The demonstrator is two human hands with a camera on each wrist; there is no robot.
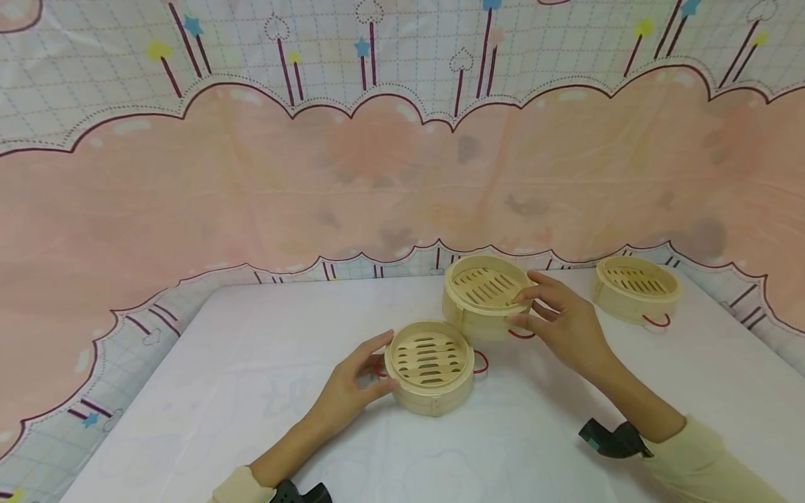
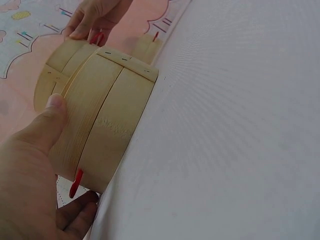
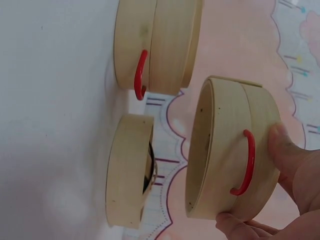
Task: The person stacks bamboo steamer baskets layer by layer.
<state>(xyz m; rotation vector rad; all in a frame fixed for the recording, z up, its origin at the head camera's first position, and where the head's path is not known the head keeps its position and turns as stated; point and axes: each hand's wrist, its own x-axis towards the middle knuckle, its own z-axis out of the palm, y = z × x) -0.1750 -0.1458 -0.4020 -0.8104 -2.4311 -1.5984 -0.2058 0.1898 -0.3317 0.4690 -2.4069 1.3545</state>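
Note:
My left hand (image 1: 346,388) grips the left side of a round bamboo steamer basket (image 1: 430,405) that stands on the table, thumb at its front and fingers behind. Its slatted floor faces up, and a red handle (image 1: 481,362) sticks out on its right. My right hand (image 1: 562,323) pinches a second steamer basket (image 1: 465,318) by its right side, just behind the first. The right wrist view shows this basket (image 3: 227,155) raised off the table, with a red loop handle on its wall. Below it stands a shallow bamboo ring (image 3: 125,170) with something dark inside, hidden in the head view.
A third steamer basket (image 1: 635,300) with a red handle stands at the table's back right. The white tabletop (image 1: 283,321) ends at a patterned cloth backdrop (image 1: 283,195). Black wrist cameras (image 1: 613,439) sit on both forearms.

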